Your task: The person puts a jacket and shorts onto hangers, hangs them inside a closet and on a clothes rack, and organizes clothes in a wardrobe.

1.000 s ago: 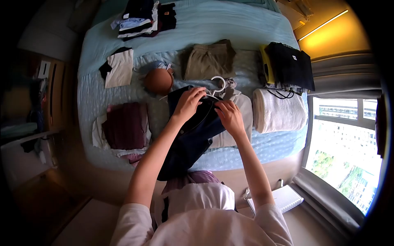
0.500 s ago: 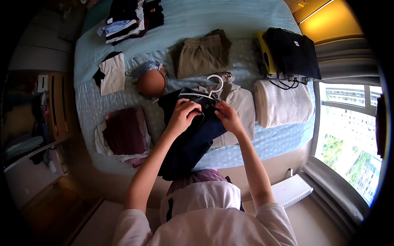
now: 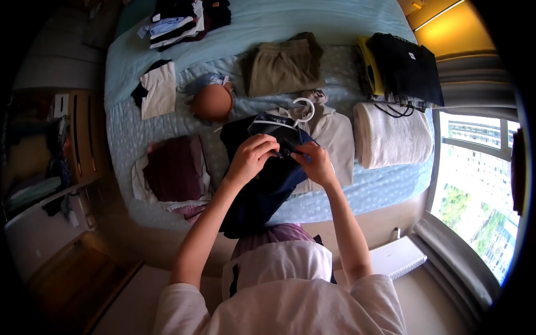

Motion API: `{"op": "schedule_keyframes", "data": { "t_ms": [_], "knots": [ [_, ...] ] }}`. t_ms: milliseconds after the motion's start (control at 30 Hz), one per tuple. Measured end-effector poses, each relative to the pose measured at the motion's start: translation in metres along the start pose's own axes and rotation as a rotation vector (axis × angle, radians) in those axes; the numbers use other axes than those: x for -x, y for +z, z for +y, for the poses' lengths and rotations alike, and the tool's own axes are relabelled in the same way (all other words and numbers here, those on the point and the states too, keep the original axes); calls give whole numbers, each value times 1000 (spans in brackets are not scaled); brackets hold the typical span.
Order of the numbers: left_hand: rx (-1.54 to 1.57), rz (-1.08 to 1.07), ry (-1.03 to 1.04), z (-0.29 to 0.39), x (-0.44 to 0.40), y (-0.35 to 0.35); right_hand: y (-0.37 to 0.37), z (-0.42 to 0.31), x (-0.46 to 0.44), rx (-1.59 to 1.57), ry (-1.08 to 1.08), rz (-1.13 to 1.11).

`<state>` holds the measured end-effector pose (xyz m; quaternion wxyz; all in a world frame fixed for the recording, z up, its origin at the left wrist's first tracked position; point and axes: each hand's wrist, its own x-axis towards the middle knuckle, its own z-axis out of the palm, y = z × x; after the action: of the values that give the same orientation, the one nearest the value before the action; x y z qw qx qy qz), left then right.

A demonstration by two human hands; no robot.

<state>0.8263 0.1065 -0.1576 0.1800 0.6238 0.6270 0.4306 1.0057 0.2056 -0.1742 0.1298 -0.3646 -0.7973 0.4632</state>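
A dark navy garment (image 3: 258, 198) lies at the near edge of the bed, with a white hanger (image 3: 307, 107) inside its neck and the hook standing out on top. My left hand (image 3: 254, 159) pinches the black edge of the garment just below the neck opening. Close by on the other side, my right hand (image 3: 316, 163) has its fingers pressed together on the facing edge. A small round dark fastening shows between the fingertips, too small to make out well. Beneath the hanger and to its right is a light beige zip jacket (image 3: 335, 139).
Around the hands on the blue bedspread (image 3: 240, 42) lie folded maroon clothes (image 3: 173, 170), a brown bra (image 3: 213, 103), olive trousers (image 3: 285, 67), a rolled white towel (image 3: 391, 137) and a black folded stack (image 3: 405, 67). A window (image 3: 474, 184) is at the right.
Both hands have moved closer together at the garment's front, with its edges nearer each other. The whole view has shifted slightly; the other clothes stay in place.
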Motion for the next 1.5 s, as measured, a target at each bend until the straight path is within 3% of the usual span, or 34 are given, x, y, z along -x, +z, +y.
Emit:
{"op": "schedule_keyframes", "data": {
  "t_ms": [33, 100, 233, 433, 500, 600, 700, 833, 900, 933, 1033, 1300, 1400, 1433, 1500],
  "knots": [
    [-2, 5, 2, 0, -2, -2, 0, -4, -2, 2, -5, 0],
    [-15, -24, 25, 1, -3, -3, 1, -13, -5, -357, 84, 78],
    [-24, -10, 52, 3, -4, -1, 1, -20, -5, -151, 104, 25],
    [19, 50, -21, 16, -10, 2, 10, -12, -5, -315, 216, 9],
    [-23, 6, -2, 14, -14, 3, 13, -12, -6, -577, 313, 14],
    [-12, -2, 0, 10, -15, 5, 17, -8, -7, -719, 389, -17],
    [113, -8, -85, 7, -12, 3, 14, -16, -6, -625, 260, -18],
    [191, 25, -67, 5, -13, -4, -1, -30, -4, -409, 256, -102],
    [197, -5, -152, 4, -21, -7, -4, -41, -1, -8, -75, -32],
    [194, 6, -137, 6, -21, -7, -4, -42, -1, -36, -21, -72],
    [113, -98, -123, 6, -26, -6, -1, -51, -3, -4, -157, 98],
    [345, -314, -269, -23, -23, -14, 11, -42, -5, -101, 68, 184],
    [394, -122, -322, -23, -12, 3, 17, -33, -7, -161, 117, 199],
    [378, -173, -355, -23, -12, 2, 19, -29, -8, -217, 129, 216],
    [270, -8, -168, -15, -11, 15, 28, -18, -10, -282, 144, 245]
  ]
}}
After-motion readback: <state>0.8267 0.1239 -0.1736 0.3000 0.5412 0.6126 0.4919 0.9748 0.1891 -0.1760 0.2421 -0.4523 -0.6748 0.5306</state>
